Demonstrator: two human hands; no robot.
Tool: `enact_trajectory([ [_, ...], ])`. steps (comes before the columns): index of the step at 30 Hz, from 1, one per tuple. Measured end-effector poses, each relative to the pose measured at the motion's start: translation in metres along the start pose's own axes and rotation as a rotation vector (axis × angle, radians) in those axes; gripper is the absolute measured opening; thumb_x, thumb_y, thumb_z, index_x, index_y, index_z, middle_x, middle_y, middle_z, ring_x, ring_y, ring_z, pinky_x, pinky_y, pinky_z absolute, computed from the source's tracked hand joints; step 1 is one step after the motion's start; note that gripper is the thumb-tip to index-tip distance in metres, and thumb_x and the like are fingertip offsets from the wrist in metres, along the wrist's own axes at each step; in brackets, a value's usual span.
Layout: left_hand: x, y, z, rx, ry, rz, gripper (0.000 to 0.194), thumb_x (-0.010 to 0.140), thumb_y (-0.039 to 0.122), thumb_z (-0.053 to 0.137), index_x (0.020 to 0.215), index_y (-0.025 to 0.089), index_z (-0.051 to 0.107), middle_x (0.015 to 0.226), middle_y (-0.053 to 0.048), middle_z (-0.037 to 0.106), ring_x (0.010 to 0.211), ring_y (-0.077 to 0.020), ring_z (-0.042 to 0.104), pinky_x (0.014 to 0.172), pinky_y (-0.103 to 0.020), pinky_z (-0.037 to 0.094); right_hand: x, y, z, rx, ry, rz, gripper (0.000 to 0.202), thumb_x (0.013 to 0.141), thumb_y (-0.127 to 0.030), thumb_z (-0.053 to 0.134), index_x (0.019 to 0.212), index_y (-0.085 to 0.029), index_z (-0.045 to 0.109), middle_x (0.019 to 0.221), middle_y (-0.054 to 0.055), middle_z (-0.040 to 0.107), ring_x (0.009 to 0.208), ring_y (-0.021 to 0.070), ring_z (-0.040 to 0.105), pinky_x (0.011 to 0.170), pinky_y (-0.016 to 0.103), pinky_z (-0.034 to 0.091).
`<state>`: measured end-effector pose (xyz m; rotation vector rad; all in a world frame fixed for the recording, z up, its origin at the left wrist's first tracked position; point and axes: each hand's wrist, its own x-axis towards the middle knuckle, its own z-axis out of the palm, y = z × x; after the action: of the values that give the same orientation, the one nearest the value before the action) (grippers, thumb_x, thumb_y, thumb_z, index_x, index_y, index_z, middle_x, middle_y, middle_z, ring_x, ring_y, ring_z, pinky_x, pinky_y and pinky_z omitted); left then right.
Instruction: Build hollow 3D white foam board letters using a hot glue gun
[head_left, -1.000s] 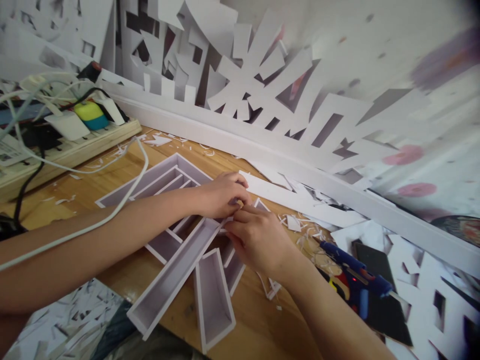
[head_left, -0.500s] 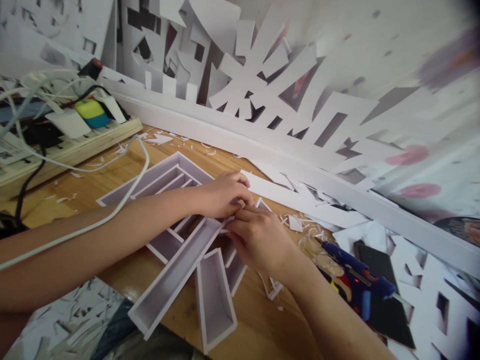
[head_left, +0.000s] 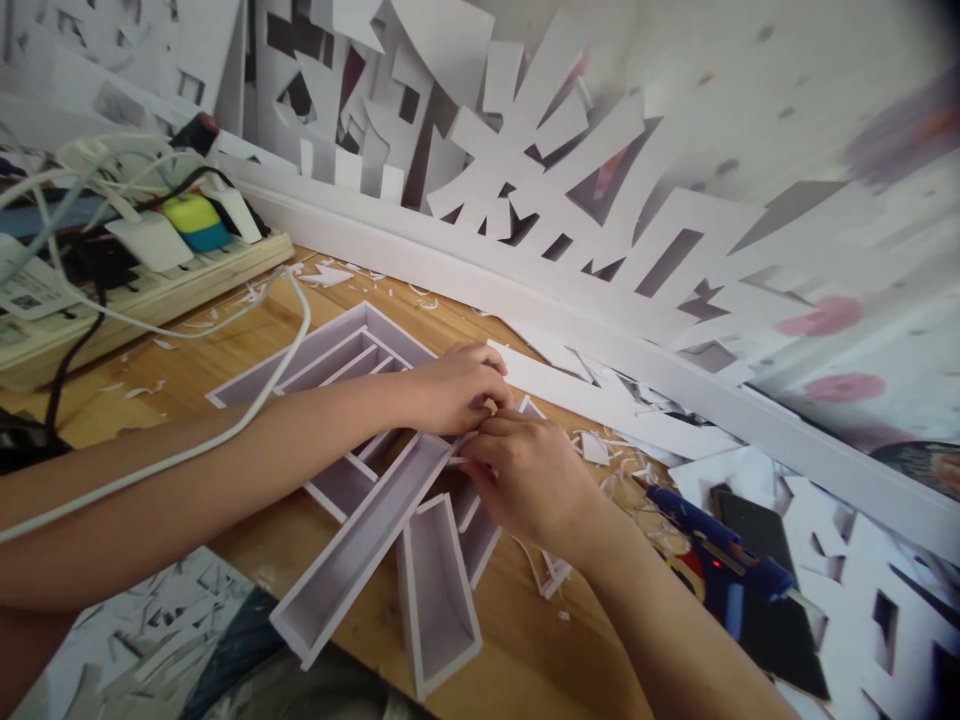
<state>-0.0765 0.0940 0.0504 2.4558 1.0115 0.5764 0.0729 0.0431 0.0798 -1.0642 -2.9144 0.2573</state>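
Note:
A hollow character-like shape built of white board strips (head_left: 360, 550), with open, walled channels, lies on the wooden table before me. My left hand (head_left: 459, 388) reaches across its upper part, fingers curled down onto the middle of the shape. Right beside it, my right hand (head_left: 531, 478) is closed, its thumb and fingers pinching the board edge where the channels meet. The two hands' fingertips almost touch, and they hide the exact spot they grip. A separate-looking short channel (head_left: 441, 600) points toward me below the right hand.
A blue glue gun (head_left: 720, 555) with a red light lies at right over a dark flat slab (head_left: 776, 610). Cut-out white board sheets (head_left: 555, 170) lean against the wall. A power strip (head_left: 240, 262) with plugs sits at left; its white cable (head_left: 281, 375) crosses my left arm.
The whole view has shifted slightly, so things appear a little further right. Both hands keep the same grip at the same place on the shape.

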Motion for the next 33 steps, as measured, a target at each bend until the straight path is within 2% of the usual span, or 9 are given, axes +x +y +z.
enact_trajectory([
  [8,0.0,-0.004,0.002,0.007,0.029,0.061,0.016,0.077,0.013,0.06,0.084,0.02,0.073,0.098,-0.007,0.063,0.109,-0.0234,0.051,0.095,-0.035,0.041,0.001,-0.004,0.003,-0.023,0.012,0.048,0.018,0.075,-0.011,0.056,0.074,-0.016,0.073,0.076,0.007,0.072,0.08,0.0207,0.063,0.071,0.029,0.046],
  [12,-0.002,-0.008,0.005,-0.016,0.045,0.071,0.017,0.077,0.014,0.06,0.084,0.022,0.073,0.101,-0.006,0.062,0.108,-0.0232,0.051,0.091,-0.035,0.043,0.002,-0.007,0.002,-0.044,-0.033,0.085,0.018,0.076,-0.011,0.055,0.075,-0.016,0.073,0.08,0.008,0.072,0.083,0.0216,0.063,0.071,0.03,0.046],
  [19,0.0,-0.009,0.006,-0.034,0.028,0.081,0.014,0.077,0.015,0.06,0.084,0.022,0.071,0.101,-0.004,0.066,0.11,-0.0222,0.051,0.096,-0.036,0.04,0.003,-0.007,0.003,-0.019,-0.036,0.085,0.019,0.074,-0.009,0.055,0.078,-0.015,0.073,0.084,0.009,0.072,0.088,0.0208,0.063,0.078,0.03,0.046],
  [22,-0.001,0.0,-0.003,-0.04,0.069,0.09,0.018,0.08,0.013,0.055,0.09,0.021,0.067,0.1,-0.003,0.068,0.106,-0.0194,0.054,0.098,-0.036,0.038,0.001,-0.007,0.003,-0.032,-0.022,0.092,0.02,0.073,-0.009,0.053,0.075,-0.015,0.072,0.081,0.009,0.071,0.083,0.02,0.063,0.074,0.029,0.046],
  [25,-0.013,0.016,-0.022,-0.047,0.215,-0.005,0.024,0.081,0.012,0.05,0.101,0.02,0.061,0.105,-0.005,0.065,0.104,-0.0187,0.055,0.096,-0.036,0.039,0.0,-0.007,0.003,-0.033,-0.014,0.085,0.02,0.073,-0.009,0.052,0.071,-0.016,0.07,0.077,0.007,0.07,0.081,0.0192,0.062,0.072,0.029,0.046],
  [26,-0.02,0.022,-0.029,-0.054,0.237,-0.031,0.025,0.08,0.013,0.05,0.103,0.019,0.06,0.1,-0.005,0.065,0.1,-0.0183,0.056,0.093,-0.035,0.041,0.0,-0.007,0.003,-0.026,-0.004,0.074,0.019,0.073,-0.008,0.052,0.071,-0.016,0.07,0.077,0.007,0.07,0.081,0.019,0.061,0.072,0.028,0.046],
  [27,-0.027,0.027,-0.036,-0.063,0.219,-0.064,0.027,0.079,0.013,0.05,0.105,0.018,0.058,0.094,-0.004,0.064,0.093,-0.0173,0.058,0.088,-0.033,0.043,-0.001,-0.007,0.003,-0.016,0.009,0.065,0.019,0.073,-0.008,0.053,0.072,-0.017,0.07,0.078,0.006,0.07,0.082,0.0188,0.061,0.072,0.028,0.046],
  [30,-0.048,0.039,-0.046,-0.031,0.022,-0.149,0.038,0.076,0.02,0.056,0.114,0.02,0.052,0.083,0.0,0.061,0.072,-0.0144,0.056,0.068,-0.027,0.044,0.0,-0.007,0.001,0.004,0.029,0.058,0.021,0.073,-0.007,0.053,0.077,-0.018,0.07,0.082,0.005,0.071,0.084,0.0178,0.061,0.074,0.028,0.046],
  [33,-0.055,0.045,-0.041,0.082,-0.083,-0.171,0.044,0.073,0.03,0.063,0.115,0.021,0.052,0.083,-0.001,0.061,0.079,-0.0183,0.056,0.072,-0.03,0.041,0.001,-0.008,-0.001,0.004,0.007,0.077,0.02,0.073,-0.008,0.054,0.078,-0.018,0.071,0.081,0.007,0.071,0.087,0.0179,0.062,0.076,0.027,0.046],
])
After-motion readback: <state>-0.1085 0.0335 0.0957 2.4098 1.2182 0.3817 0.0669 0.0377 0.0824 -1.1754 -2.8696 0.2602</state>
